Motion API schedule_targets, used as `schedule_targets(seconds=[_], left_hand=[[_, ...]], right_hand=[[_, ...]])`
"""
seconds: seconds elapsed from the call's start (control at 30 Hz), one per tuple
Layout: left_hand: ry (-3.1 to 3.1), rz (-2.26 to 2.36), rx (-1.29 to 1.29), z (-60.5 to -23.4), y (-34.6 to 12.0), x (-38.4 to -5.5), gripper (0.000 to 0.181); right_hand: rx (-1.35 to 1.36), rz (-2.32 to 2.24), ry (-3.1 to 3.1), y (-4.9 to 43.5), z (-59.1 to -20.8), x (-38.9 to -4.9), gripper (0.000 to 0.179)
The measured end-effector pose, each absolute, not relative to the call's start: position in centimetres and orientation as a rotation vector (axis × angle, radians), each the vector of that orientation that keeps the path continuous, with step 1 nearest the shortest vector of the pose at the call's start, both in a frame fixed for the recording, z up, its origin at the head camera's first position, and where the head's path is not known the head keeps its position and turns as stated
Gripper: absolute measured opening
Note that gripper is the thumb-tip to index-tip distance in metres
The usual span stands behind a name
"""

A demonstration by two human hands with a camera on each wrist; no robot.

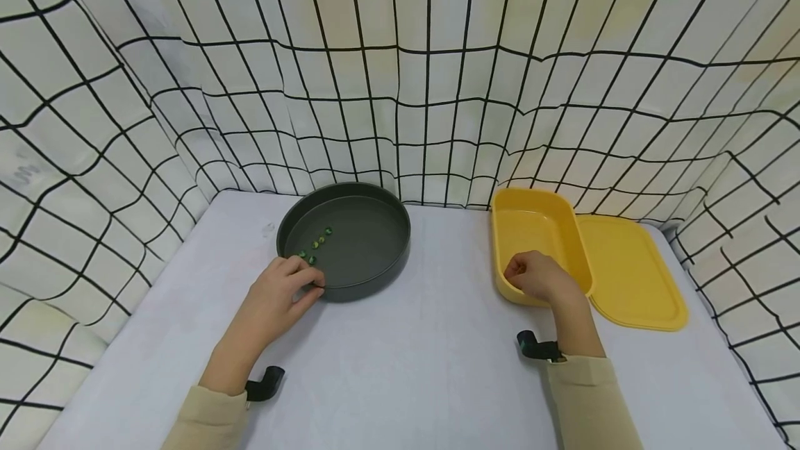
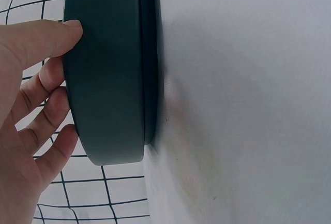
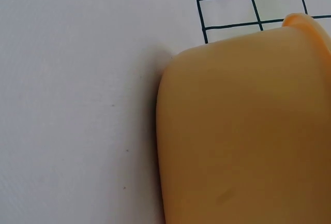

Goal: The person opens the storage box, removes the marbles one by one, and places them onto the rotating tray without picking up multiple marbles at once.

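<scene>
My left hand [image 1: 278, 298] holds the near left rim of a round, dark green pan [image 1: 369, 238]. In the left wrist view the thumb lies against the pan's outer wall [image 2: 111, 79], with the other fingers bent at the rim. Several small green bead-like pieces [image 1: 314, 245] lie inside, near the pan's left side. Over the near end of a yellow rectangular container [image 1: 540, 224] is my right hand [image 1: 537, 275], fingers bent downward. Its fingertips are hidden, and I cannot tell whether they hold anything. The right wrist view shows mostly the container's outer wall [image 3: 243, 125].
A flat yellow lid [image 1: 637, 276] lies on the white table [image 1: 425, 360], right beside the container. White walls with a black grid [image 1: 412, 75] rise behind and on both sides of the table. Each wrist wears a black camera [image 1: 265, 384].
</scene>
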State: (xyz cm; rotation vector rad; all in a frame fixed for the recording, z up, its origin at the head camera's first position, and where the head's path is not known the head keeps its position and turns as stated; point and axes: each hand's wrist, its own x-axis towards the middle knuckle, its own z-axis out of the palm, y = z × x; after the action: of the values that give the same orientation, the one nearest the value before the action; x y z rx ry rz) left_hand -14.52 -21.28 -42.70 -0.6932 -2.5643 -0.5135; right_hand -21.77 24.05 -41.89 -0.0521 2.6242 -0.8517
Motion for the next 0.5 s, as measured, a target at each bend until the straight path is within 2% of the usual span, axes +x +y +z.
schedule_targets(seconds=[0.5], left_hand=[[-2.576, -0.508, -0.686, -42.65, -21.28, -14.49, 0.021]], right_hand=[[-0.144, -0.91, 2.66, 24.35, -41.66, -21.96, 0.013]])
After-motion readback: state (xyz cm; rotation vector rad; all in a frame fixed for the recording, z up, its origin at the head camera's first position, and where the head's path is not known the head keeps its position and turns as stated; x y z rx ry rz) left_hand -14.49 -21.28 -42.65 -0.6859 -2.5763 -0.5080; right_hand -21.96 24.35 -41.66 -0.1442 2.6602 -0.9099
